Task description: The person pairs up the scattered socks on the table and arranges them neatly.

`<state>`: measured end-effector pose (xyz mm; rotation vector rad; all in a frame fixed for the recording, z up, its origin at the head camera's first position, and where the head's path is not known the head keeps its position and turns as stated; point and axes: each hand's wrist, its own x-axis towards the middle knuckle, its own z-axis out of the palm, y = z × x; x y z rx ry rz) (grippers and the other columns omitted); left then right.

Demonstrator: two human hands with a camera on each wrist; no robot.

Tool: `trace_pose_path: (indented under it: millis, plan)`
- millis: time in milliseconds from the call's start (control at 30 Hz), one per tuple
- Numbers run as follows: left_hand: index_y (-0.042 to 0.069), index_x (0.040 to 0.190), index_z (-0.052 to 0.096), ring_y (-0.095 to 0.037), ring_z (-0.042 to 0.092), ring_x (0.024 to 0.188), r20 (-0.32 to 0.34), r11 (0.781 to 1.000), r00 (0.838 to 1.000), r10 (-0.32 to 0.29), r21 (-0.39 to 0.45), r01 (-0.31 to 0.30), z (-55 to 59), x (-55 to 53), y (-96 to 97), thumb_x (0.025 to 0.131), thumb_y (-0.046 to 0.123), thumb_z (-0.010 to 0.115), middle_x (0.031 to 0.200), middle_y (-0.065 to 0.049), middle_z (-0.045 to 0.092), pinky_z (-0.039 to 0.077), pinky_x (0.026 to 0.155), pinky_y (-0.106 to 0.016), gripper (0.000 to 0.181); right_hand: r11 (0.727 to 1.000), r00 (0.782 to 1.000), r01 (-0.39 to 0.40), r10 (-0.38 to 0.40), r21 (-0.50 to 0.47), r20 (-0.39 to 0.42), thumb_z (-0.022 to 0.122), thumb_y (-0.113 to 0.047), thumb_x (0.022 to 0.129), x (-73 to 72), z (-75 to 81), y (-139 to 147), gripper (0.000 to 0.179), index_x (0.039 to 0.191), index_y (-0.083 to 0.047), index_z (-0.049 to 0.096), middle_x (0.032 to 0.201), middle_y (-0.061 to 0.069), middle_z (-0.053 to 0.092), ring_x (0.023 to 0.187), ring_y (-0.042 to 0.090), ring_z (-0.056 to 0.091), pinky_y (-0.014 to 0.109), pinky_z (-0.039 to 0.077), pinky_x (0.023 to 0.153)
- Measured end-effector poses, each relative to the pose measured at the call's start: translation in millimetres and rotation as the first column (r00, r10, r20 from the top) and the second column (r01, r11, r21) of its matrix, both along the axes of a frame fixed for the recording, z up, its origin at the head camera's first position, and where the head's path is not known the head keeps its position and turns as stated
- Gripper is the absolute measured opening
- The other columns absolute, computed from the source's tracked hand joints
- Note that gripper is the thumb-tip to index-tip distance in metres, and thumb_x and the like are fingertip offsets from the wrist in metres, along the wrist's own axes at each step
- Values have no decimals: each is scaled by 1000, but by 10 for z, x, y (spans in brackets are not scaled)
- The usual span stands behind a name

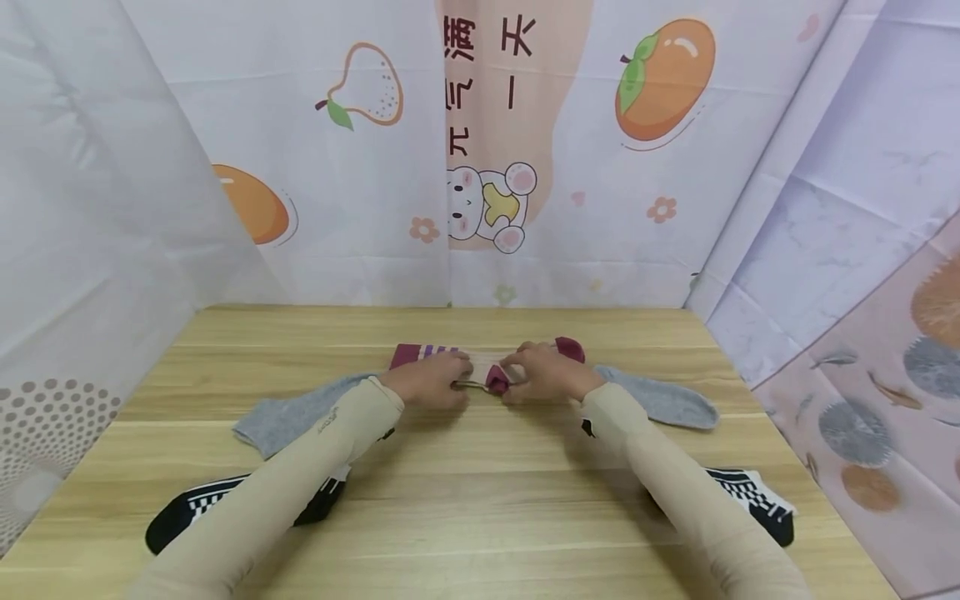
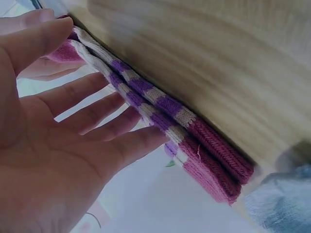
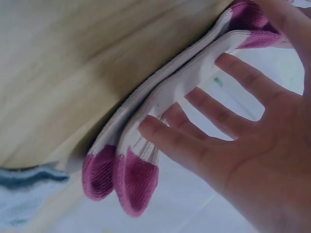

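A person's left hand (image 1: 433, 380) and right hand (image 1: 549, 375) reach over a pair of magenta, cream and purple striped socks (image 2: 167, 106), laid sideways one against the other toward the far side of a wood-grained bench (image 1: 487, 500). The left hand's fingers are spread and nearly straight, touching the socks on the striped cuff side; the right hand's fingers, likewise spread, touch the cream foot near the magenta toes. Both hands cover much of the pair in the head view, and the thumbs' exact contact near the magenta heel (image 1: 497, 379) is hard to make out. Gray socks, one at left (image 1: 288, 417) and one at right (image 1: 671, 400), are partly hidden by the forearms, as are black-and-white checked items, apparently socks, at left (image 1: 183, 517) and right (image 1: 753, 500) on the near side. Small dark lettering on the beige left sleeve (image 1: 300, 475) is illegible. Behind, a fruit-printed cloth backdrop (image 1: 285, 150) bears Chinese characters turned sideways, readable as "元气满" and "一天", the first line running to the frame's top edge. Blurred fabric is cut off at the lower corners of the wrist views.
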<state>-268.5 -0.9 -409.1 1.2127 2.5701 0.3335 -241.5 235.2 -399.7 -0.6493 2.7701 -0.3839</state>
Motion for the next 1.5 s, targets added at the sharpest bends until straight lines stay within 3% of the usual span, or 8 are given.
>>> trace_pose_path:
  millis: [133,300,433,600,833,1000,1333,1500]
  plan:
    - [-1,121,60,-23,54,104,2,1000,1000,17,4,-17,14,-78,40,94,22,66,125,-12,58,46,93,-40,36,1000,1000,4,-4,9,-6,75,-45,87,-94,-18,33,66,140,-11,57,138,18,52,126,37,48,54,38,105]
    - [-1,124,58,-24,56,102,-10,1000,1000,26,-4,-26,6,-199,84,94,22,66,114,-11,61,46,92,-40,39,1000,999,-21,22,21,-35,71,-40,90,-237,-82,109,59,140,-12,57,139,18,53,126,38,49,55,37,107]
    - [1,130,56,-24,56,110,-9,998,998,60,-8,-60,3,-293,108,94,24,66,122,-10,60,46,98,-40,43,999,998,-48,48,17,-45,67,-35,93,-353,-101,182,56,142,-12,55,141,19,51,127,38,50,54,38,107]
    - [4,116,58,-21,53,96,7,994,994,107,23,-107,-67,-451,182,92,20,65,105,-7,57,46,84,-37,30,997,996,-71,71,10,-48,64,-30,95,-510,-150,269,58,147,-10,48,146,24,46,131,38,48,52,37,109]
    - [-2,124,56,-24,54,101,-3,994,995,97,41,-97,-104,-709,288,93,18,65,112,-12,58,46,91,-39,38,999,1000,1,-1,-38,9,52,-24,100,-725,-170,344,51,149,-12,46,154,25,35,140,40,37,54,28,114]
    - [-1,121,57,-24,53,98,-1,990,991,131,57,-131,-113,-843,335,92,16,65,109,-12,58,45,89,-40,35,998,1000,1,-3,-65,-27,43,-18,103,-884,-177,356,45,146,-6,50,151,26,40,140,41,36,54,26,115]
    - [-5,126,55,-33,57,115,-2,977,982,191,100,-190,-162,-1043,425,91,19,67,123,-20,61,44,101,-43,44,997,997,60,-62,-53,-39,36,-19,105,-1029,-202,331,45,147,-6,48,154,25,35,145,41,26,54,20,118]
    - [-3,122,57,-31,56,113,-83,981,982,167,116,-157,-170,-980,424,92,18,66,120,-18,60,45,99,-42,38,993,994,43,-53,-106,-96,38,-19,106,-974,-208,299,41,141,0,52,147,24,47,140,40,36,51,24,117]
